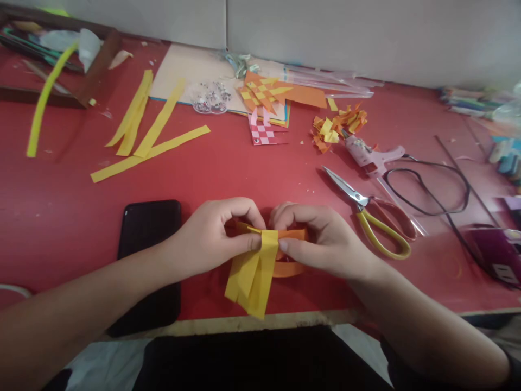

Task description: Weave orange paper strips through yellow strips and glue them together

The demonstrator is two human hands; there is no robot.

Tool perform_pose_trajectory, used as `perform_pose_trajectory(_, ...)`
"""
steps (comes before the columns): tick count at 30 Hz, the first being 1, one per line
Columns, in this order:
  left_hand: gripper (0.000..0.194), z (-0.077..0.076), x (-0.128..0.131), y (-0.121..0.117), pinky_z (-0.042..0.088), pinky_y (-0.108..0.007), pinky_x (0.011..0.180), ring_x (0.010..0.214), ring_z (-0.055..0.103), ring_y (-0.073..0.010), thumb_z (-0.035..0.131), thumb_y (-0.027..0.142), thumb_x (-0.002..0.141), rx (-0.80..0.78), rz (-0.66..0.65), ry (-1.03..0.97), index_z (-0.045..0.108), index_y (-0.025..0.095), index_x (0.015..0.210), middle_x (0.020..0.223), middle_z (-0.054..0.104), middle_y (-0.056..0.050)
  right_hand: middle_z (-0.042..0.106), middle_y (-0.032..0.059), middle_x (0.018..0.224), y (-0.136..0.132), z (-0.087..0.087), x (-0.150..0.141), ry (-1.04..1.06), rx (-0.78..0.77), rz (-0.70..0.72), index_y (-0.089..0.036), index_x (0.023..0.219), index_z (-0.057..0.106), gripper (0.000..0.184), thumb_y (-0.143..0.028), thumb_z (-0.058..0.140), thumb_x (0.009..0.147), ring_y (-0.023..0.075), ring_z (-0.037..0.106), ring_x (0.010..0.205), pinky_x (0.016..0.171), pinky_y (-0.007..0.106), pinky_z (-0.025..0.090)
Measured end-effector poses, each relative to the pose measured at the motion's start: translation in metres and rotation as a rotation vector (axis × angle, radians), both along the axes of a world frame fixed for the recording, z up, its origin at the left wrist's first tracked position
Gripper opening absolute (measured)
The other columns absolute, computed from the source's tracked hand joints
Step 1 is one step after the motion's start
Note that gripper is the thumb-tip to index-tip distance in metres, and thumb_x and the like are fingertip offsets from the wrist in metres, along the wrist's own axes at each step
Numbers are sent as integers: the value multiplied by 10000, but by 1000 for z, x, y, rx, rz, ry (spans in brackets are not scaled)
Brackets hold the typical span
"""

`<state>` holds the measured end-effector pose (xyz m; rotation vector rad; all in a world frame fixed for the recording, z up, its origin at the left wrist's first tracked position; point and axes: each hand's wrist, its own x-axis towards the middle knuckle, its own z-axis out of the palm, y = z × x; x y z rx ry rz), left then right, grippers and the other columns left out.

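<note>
Near the table's front edge, my left hand [234, 231] pinches yellow paper strips [252, 282], which hang down below the fingers. One yellow strip is folded over an orange paper strip [290, 268] that bends round in a loop. My right hand [313, 236] grips the orange strip just to the right of that fold, thumb in front and fingers behind. Both hands nearly touch. How the strips join behind the fingers is hidden. A black phone [150, 233] lies partly under my left forearm.
Scissors [362, 203] and a pink glue gun [372, 156] with a black cord lie to the right. Loose yellow strips [148, 155] lie left. Behind are a woven pink paper fish [264, 130], an orange-yellow one [262, 92], paper scraps [336, 127] and a wooden tray [97, 76].
</note>
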<state>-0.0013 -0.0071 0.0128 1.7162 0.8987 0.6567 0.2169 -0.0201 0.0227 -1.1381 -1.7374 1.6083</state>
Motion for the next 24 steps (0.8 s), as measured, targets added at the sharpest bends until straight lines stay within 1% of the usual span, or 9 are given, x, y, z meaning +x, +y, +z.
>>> perform_pose_trajectory(2,72,0,-1,-2,514,-275,739,816,652,-148,699,219,845,283,67,29,638,201,880,882,700,-4,599,12,782,0,0,0,-9,-21,-15,-177,786,624,69,-229,638,829,131,538,695,629,276,427)
perform_pose_trajectory(4,99,0,-3,-4,510,-327,831,911,650,-177,688,185,854,544,85,6,643,215,936,972,706,-32,605,16,791,0,0,0,3,-53,-27,-177,790,618,85,-245,629,841,132,535,694,615,273,415)
perform_pose_trajectory(5,111,0,-4,-4,508,-343,847,929,645,-183,674,159,860,638,76,-17,651,224,947,999,704,-41,608,17,793,-1,0,0,15,-68,-31,-178,793,616,92,-252,625,847,132,536,693,611,272,413)
perform_pose_trajectory(7,141,0,-5,-4,515,-351,832,916,642,-184,645,115,871,735,39,-60,673,234,943,1014,702,-53,610,17,801,-1,0,-1,36,-78,-40,-180,812,622,96,-264,624,857,131,539,697,610,269,416)
perform_pose_trajectory(9,152,0,-5,-4,525,-348,810,894,643,-181,638,106,876,744,37,-80,691,237,933,1005,704,-58,615,18,823,-3,0,-2,43,-47,-55,-183,841,638,84,-265,631,863,134,550,722,638,273,435)
perform_pose_trajectory(13,111,3,-3,-2,539,-331,775,834,654,-165,664,151,878,697,95,-96,703,255,875,948,713,-36,621,23,854,-5,0,-3,52,58,-72,-193,847,649,52,-244,653,855,150,581,787,717,298,469)
perform_pose_trajectory(19,142,9,-1,-6,545,-320,742,806,659,-166,664,171,878,573,111,-102,717,286,812,913,711,-31,605,27,829,-8,-1,-6,86,162,-84,-201,818,607,44,-191,650,823,162,582,778,711,328,482)
perform_pose_trajectory(24,158,10,-2,-7,553,-323,717,786,658,-170,646,210,892,541,121,-106,723,304,792,900,716,-29,602,30,795,-9,1,-9,89,218,-94,-204,788,595,62,-164,642,795,166,578,755,690,337,486)
